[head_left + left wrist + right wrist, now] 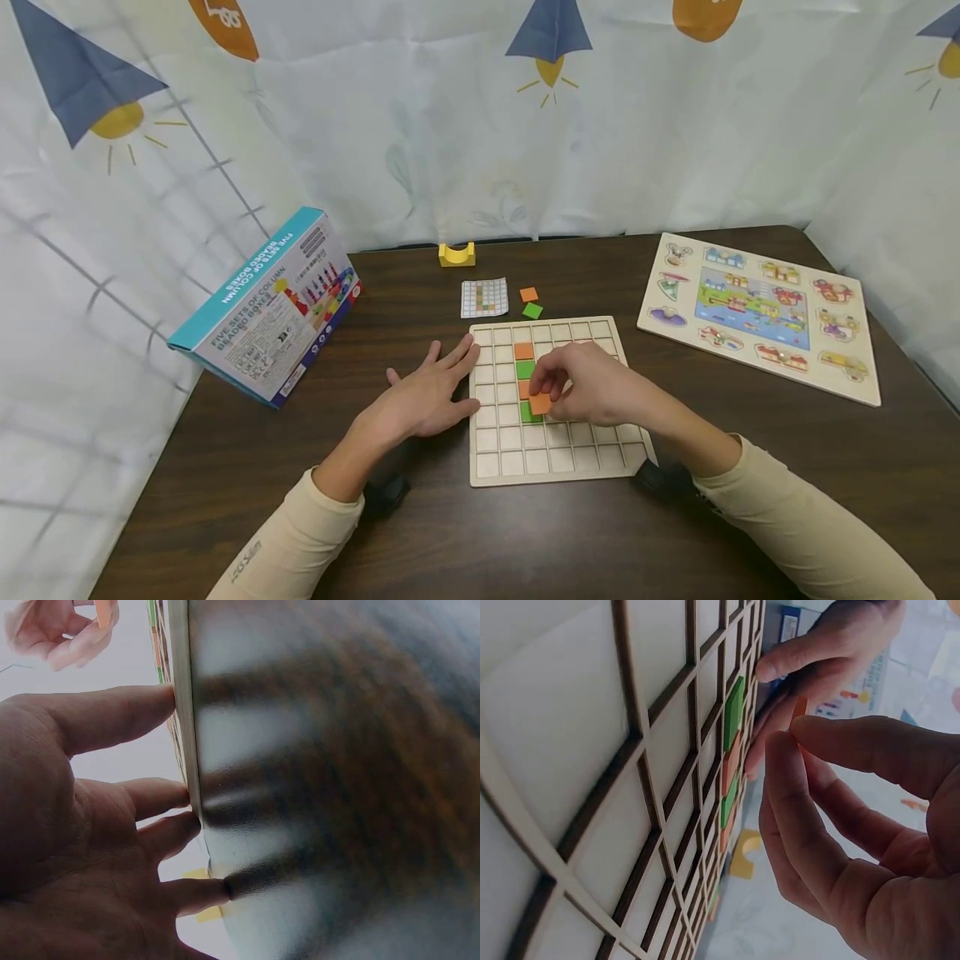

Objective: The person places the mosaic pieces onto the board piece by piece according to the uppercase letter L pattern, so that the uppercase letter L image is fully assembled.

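Observation:
A wooden grid board (495, 462) lies on the table with a column of alternating orange and green square tiles in its cells, a green tile (525, 369) among them. Between thumb and fingertips my right hand (596, 385) pinches an orange square tile (539, 404), held just above the board over the lowest green tile (734, 714). In the right wrist view only a thin edge of the pinched tile (800, 709) shows. My left hand (427, 392) is spread flat, its thumb and fingertips touching the board's left edge (182, 675).
Behind the board lie a small printed pattern card (483, 298), a loose orange tile (528, 294) and a loose green tile (532, 311). A yellow arched block (457, 255) stands farther back. The toy box (277, 317) is at left, the picture puzzle board (757, 317) at right.

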Demonstrator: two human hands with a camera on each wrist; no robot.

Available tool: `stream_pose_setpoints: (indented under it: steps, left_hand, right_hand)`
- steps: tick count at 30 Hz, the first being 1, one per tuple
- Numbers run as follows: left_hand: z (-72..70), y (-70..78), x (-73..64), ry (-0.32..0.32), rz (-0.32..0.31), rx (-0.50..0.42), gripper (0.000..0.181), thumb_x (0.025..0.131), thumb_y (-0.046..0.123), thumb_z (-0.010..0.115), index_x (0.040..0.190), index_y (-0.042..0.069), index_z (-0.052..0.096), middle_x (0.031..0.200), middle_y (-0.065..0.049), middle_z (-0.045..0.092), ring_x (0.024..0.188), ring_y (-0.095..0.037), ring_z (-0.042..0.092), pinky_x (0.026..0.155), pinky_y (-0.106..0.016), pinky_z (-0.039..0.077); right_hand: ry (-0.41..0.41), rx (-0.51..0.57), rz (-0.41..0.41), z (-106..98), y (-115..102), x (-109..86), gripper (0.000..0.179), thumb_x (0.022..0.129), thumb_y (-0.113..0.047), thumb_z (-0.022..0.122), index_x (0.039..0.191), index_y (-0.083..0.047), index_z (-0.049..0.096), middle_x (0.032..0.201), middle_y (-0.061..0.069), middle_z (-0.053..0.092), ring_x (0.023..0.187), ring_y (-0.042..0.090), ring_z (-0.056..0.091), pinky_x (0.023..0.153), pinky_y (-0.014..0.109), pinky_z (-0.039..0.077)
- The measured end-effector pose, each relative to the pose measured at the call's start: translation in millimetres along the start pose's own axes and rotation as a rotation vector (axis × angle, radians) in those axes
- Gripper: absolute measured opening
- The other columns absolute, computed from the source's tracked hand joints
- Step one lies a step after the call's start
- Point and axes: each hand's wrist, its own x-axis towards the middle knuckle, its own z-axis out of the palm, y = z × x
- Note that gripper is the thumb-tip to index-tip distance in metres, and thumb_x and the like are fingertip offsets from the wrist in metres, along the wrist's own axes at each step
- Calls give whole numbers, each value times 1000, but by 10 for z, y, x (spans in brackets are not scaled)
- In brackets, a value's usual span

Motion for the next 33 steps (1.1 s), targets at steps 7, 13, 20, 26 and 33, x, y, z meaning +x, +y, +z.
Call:
stream_pose_setpoints:
  steps: [7,13,20,26,33]
  left_hand:
    - [-1,-5,9,5,6,2,83,103,48,60,169,25,15,176,10,-3,162,-39,0,101,-93,4]
    - [-2,-5,10,3,6,1,83,103,48,61,169,25,15,176,9,-2,162,-40,1,101,-93,4]
    - [-9,-6,14,2,6,-3,84,102,48,61,169,24,15,176,9,-2,162,-39,1,102,-93,4]
    - [-8,-5,12,-1,1,-6,84,102,48,61,169,25,15,176,10,-2,162,-39,0,102,-93,4]
    - [1,-7,2,3,5,-9,83,103,47,60,169,25,14,176,10,-2,162,-38,0,103,-93,4]
  right_hand:
    - [-18,4,-20,40,-17,-25,25,77,4,82,93,-13,75,83,-3,69,78,12,61,73,28,55]
    - [-53,-9,-18,71,-41,-34,23,77,2,85,93,-13,76,83,-4,69,77,12,61,73,28,54]
    - [-96,-29,-30,113,-54,-36,23,77,2,87,91,-13,76,82,-3,68,75,11,60,71,26,53]
    - [-104,-56,-44,154,-49,-37,23,76,3,84,89,-13,75,80,-3,67,74,9,59,69,24,52]
    - [-122,-59,-51,196,-53,-41,22,76,5,83,88,-11,74,80,-2,67,72,9,59,69,23,51]
